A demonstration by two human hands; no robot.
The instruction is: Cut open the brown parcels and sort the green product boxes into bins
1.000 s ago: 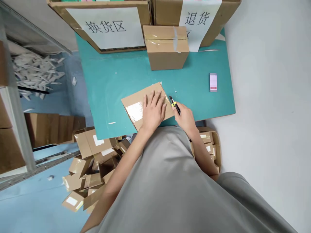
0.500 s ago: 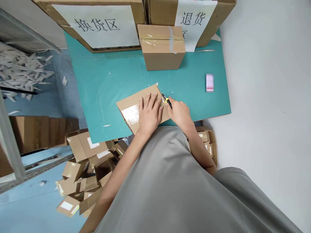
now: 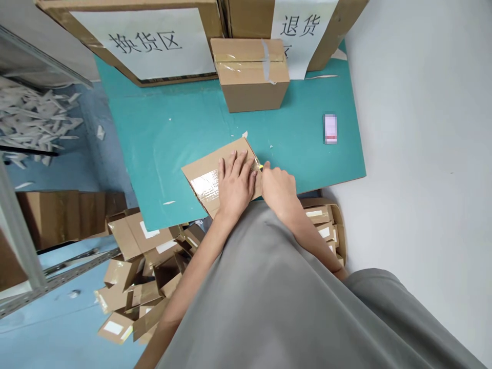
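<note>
A flat cardboard box (image 3: 209, 162) with a shiny taped label lies at an angle near the front edge of the teal table. My left hand (image 3: 235, 183) rests flat on its top with the fingers spread. At the box's right edge, my right hand (image 3: 279, 188) is closed around a utility knife (image 3: 261, 167). Only a bit of the knife's yellow body shows past my fingers; its blade is hidden.
A taped carton (image 3: 253, 77) stands at the back of the table (image 3: 161, 154), before two large boxes bearing paper signs. A blurred-out phone-sized item (image 3: 330, 128) lies at right. Opened cartons (image 3: 134, 287) are heaped on the floor at left; a bin of boxes (image 3: 340, 230) is below right.
My right hand has drawn the knife toward me along the box's right edge, and less of the knife shows. My left hand stays on the box. The view has shifted slightly.
</note>
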